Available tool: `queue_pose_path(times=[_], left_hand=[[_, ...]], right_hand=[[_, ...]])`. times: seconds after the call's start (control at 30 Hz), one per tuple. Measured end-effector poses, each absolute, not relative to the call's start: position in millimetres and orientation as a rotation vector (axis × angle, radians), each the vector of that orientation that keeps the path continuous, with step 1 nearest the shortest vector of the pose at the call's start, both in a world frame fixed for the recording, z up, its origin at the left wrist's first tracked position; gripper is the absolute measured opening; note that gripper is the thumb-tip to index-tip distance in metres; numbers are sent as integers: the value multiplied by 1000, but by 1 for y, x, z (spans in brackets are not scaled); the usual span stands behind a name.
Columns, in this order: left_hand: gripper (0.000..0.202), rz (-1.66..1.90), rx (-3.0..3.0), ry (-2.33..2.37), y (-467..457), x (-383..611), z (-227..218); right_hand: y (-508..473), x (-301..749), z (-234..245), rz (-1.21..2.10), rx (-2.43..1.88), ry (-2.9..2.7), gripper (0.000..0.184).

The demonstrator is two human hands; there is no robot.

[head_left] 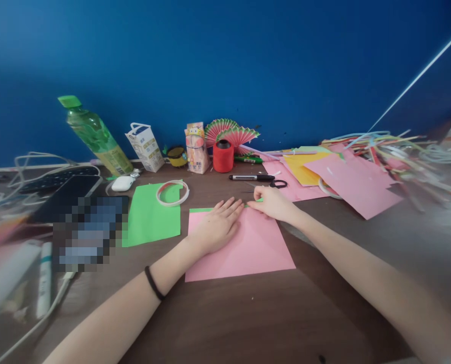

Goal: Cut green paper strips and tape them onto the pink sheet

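A pink paper sheet (244, 253) lies on the brown table (248, 318) in front of me, with a green sheet edge showing under its far side. My left hand (216, 225) rests flat on the pink sheet, fingers stretched out. My right hand (273, 202) is at the sheet's far right corner, its fingers pinched on the paper's edge. A black band is on my left wrist.
A green sheet (151, 217) with a tape ring (172, 192) lies to the left. A black pen (250, 177), scissors (277, 183), a red thread spool (223, 156), paper fans, cartons and a green bottle (94, 134) stand behind. Pink and yellow sheets (347, 182) and strips pile at right.
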State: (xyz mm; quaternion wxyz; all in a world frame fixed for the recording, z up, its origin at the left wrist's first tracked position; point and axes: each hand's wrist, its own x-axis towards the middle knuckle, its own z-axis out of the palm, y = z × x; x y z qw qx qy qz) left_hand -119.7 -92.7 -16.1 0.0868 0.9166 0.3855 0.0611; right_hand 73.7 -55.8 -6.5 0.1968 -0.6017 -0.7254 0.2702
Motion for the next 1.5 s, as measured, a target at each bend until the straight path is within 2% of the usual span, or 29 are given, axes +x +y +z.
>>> queue_pose_path(times=[0.27, 0.73, 1.5], left_hand=[[49, 180, 2751, 1174, -92, -120, -18], [50, 183, 2757, 1172, -91, -119, -18], [49, 128, 2756, 1171, -92, -119, -15]], right_hand=[[-56, 73, -7, 720, -1703, -2047, 20], [-56, 78, 8, 929, -1823, -2012, 14], [-56, 77, 9, 942, -1840, -2017, 15]])
